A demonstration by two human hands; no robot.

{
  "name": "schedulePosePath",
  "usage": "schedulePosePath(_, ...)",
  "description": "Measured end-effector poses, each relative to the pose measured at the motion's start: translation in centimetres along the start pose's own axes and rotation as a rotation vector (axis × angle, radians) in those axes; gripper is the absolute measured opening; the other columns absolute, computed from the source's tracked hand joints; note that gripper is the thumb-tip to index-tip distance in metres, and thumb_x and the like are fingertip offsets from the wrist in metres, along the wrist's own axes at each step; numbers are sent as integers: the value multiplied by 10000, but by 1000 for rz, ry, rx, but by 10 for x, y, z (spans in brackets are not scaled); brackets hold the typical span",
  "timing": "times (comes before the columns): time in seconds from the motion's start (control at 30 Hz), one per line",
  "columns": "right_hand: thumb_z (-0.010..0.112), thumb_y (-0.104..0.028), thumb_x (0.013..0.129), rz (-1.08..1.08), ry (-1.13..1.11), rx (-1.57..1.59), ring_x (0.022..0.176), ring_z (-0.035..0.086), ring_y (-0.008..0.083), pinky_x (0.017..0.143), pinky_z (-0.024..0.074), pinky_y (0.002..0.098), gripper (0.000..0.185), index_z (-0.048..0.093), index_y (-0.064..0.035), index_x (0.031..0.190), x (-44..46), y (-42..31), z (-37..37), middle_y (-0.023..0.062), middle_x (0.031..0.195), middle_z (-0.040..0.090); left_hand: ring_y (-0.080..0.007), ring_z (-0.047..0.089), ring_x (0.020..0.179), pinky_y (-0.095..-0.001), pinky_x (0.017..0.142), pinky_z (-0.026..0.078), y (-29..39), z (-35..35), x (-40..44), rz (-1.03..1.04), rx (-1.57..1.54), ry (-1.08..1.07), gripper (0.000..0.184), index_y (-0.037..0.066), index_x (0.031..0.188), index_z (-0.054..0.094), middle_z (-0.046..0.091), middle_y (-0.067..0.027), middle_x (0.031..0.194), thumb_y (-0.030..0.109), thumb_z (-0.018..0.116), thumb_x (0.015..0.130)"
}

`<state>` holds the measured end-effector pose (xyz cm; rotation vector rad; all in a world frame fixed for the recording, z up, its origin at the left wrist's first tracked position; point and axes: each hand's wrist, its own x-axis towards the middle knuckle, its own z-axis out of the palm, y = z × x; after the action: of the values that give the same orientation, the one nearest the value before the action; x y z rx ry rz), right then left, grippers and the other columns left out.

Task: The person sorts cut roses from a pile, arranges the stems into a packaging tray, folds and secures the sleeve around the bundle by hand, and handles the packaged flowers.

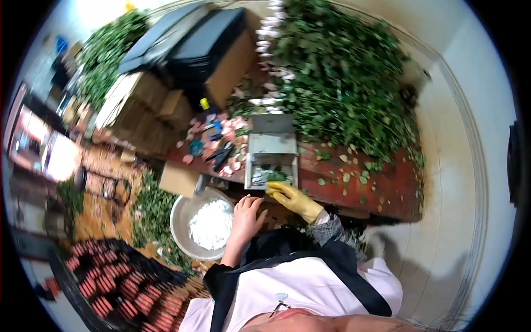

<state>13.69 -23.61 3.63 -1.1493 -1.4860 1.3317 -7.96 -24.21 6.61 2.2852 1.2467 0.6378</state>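
Note:
My left hand (246, 221) is bare and sits at the table's front edge, between a white bucket and a metal box. Its fingers are bent and apart, with nothing visible in them. A yellow glove covers my right hand (296, 202), whose fingers reach toward the box's front edge, thumb side apart; I see nothing held. The metal box (272, 145) stands on the table with its front section uncovered and green leaf pieces (275, 175) inside. The round bucket (180, 226), left of my left hand, holds many small white pieces (212, 224).
A large heap of leafy stems (348, 77) covers the back right of the red table (387, 191). Black scissors (223, 155), a blue item (214, 128) and pink petals lie left of the box. Cardboard boxes (135, 108) stand farther left. Stems lie on the floor (102, 213).

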Motion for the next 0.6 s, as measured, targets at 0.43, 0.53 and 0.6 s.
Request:
schedulePosePath(0.43, 645, -171, 906, -234, 606, -663, 919, 662, 366, 790, 531, 442, 404, 599, -62, 1292, 147, -8, -26, 186, 1021, 700, -363, 603, 1134, -441, 942, 482, -241, 24, 12, -618, -219, 550, 408, -11, 1255, 600, 625, -242, 1212, 234, 658, 934)
schedulePosePath(0.53, 629, -142, 892, 60, 557, -989, 855, 652, 366, 743, 521, 457, 391, 605, -93, 1279, 162, 15, -17, 169, 931, 695, -405, 555, 1192, -479, 967, 465, -380, 28, -37, -1379, -41, 638, 761, -37, 1404, 457, 527, -286, 1340, 497, 667, 906)
schedulePosePath(0.6, 614, -108, 883, -70, 677, -1047, 836, 647, 364, 723, 519, 456, 410, 596, -114, 1293, 165, 12, -12, 162, 918, 691, -396, 541, 1202, -480, 984, 460, -433, 26, -42, -1702, -398, 734, 923, -46, 1434, 415, 536, -262, 1333, 645, 640, 864)
